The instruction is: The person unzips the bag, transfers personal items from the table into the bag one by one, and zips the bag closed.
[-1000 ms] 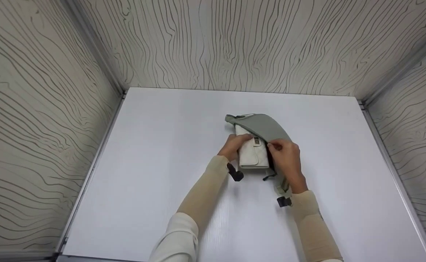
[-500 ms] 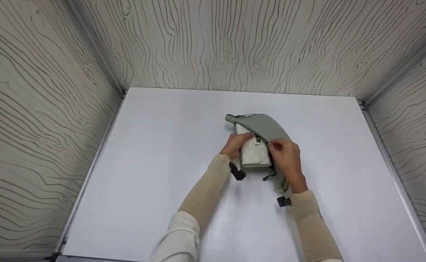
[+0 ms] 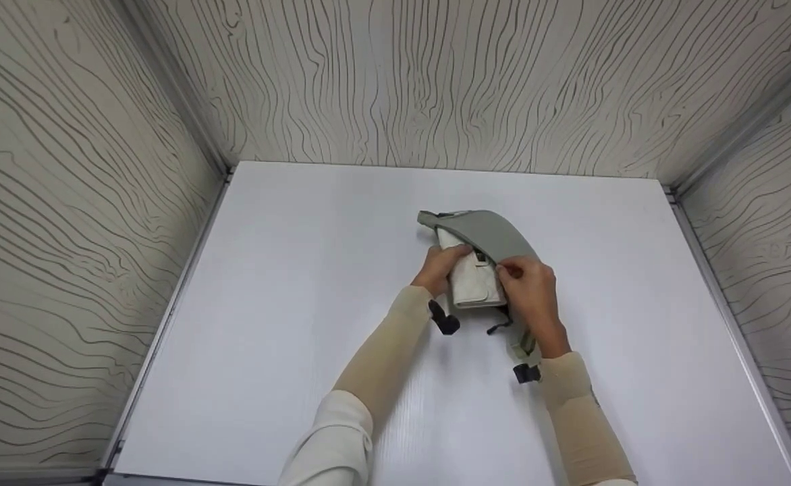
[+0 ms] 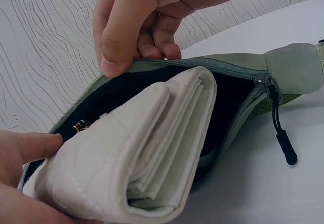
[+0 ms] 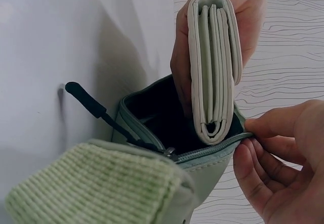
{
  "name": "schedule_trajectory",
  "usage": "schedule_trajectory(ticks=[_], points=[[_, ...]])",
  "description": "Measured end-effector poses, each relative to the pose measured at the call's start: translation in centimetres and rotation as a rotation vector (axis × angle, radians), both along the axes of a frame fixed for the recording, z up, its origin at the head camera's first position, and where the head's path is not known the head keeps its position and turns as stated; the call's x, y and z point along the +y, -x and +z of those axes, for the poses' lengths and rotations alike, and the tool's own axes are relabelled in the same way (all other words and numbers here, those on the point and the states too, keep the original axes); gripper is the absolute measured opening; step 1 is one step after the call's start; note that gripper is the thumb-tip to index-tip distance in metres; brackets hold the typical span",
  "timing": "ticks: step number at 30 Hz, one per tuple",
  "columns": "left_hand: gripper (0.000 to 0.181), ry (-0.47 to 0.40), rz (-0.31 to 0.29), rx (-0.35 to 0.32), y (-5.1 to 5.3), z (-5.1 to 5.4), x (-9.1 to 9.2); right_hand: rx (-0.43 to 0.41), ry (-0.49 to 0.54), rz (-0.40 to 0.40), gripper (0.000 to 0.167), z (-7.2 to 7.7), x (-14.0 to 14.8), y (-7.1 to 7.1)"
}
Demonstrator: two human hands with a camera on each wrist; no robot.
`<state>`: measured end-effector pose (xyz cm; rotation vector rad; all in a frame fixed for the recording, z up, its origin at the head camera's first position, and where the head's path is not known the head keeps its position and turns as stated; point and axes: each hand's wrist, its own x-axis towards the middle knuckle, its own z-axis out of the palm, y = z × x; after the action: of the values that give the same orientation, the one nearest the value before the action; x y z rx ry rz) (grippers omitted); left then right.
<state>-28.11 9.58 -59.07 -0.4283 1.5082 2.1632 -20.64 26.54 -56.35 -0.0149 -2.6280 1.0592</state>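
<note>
A grey-green belt bag (image 3: 493, 233) lies on the white table with its zipped mouth gaping and a dark lining inside. My left hand (image 3: 439, 268) grips a white quilted wallet (image 3: 476, 287), thumb on its front face, fingers behind. Part of the wallet sits within the bag's mouth, while its folded end sticks out, as the left wrist view shows. My right hand (image 5: 286, 158) pinches the bag's zippered rim between thumb and fingers and holds it away from the wallet. A black zipper pull (image 4: 286, 145) hangs at one end of the mouth. The bag's inner bottom is hidden.
The white table (image 3: 287, 304) stretches around the bag on all sides. Wood-grain patterned panels (image 3: 395, 88) stand behind it and at both sides. A webbing strap (image 5: 96, 183) extends from the bag's near end, close to my right wrist.
My left hand has shifted the wallet slightly right and away from me, further under the bag's rim; its clasp is now more covered. My right hand has stayed nearly still on the rim.
</note>
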Motion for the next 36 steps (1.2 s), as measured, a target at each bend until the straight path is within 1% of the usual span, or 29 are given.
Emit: schedule_trajectory(ticks=[8, 18, 24, 28, 36], points=[[0.039, 0.012, 0.018, 0.015, 0.1, -0.2, 0.4, -0.016, 0.009, 0.005, 0.013, 0.0, 0.0, 0.1], [0.02, -0.07, 0.021, 0.043, 0.2, 0.1, 0.9, 0.018, 0.011, 0.015, 0.012, -0.1, 0.1, 0.2], [0.015, -0.101, 0.038, 0.047, 0.2, 0.1, 1.3, 0.042, 0.019, 0.018, 0.011, -0.2, 0.2, 0.2], [0.016, -0.139, 0.057, 0.053, 0.2, 0.0, 1.7, 0.052, 0.018, 0.015, 0.011, -0.2, 0.2, 0.2], [0.028, -0.219, 0.11, 0.044, 0.3, 0.1, 2.4, 0.068, 0.015, 0.019, 0.009, -0.3, 0.2, 0.3]])
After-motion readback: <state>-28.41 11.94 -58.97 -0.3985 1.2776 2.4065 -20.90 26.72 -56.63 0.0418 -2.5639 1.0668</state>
